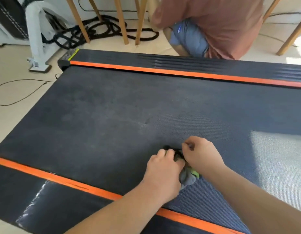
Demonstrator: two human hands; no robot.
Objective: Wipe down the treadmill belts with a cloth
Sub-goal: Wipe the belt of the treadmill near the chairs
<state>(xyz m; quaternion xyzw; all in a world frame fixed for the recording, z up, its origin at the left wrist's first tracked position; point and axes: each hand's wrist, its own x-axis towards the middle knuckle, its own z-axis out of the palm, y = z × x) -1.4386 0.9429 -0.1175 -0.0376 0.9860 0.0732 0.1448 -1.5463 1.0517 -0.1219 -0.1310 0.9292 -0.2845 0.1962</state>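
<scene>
Cloth (188, 179) — grey with a yellow-green patch and a darker end, bunched up, lying on the treadmill belt (104, 115) between the two hands and partly hidden under them.

Left hand (163, 171) — knuckles up, fingers curled down over the bunched cloth, gripping it against the belt.

Right hand (201, 153) — just beside the left, fingers curled in, pinching the dark end of the cloth.

Belt: dark, finely textured, running out from under both hands. A bright sunlit patch (281, 157) lies on it to the right of the right hand.

Near orange stripe (45, 174): passes under the left forearm, edging a dark side rail.

Far orange stripe (163, 71): well beyond the hands, with a ribbed dark rail behind it.

Second person (214, 27): crouched on the floor (11, 65) past the far rail, in a rust shirt and blue shorts.

Wooden legs (121, 22), a coiled black rope (104, 31) and a white stand (36, 39): far beyond the left hand.

Thin cable (20, 92): on the floor, far left of the left hand.
</scene>
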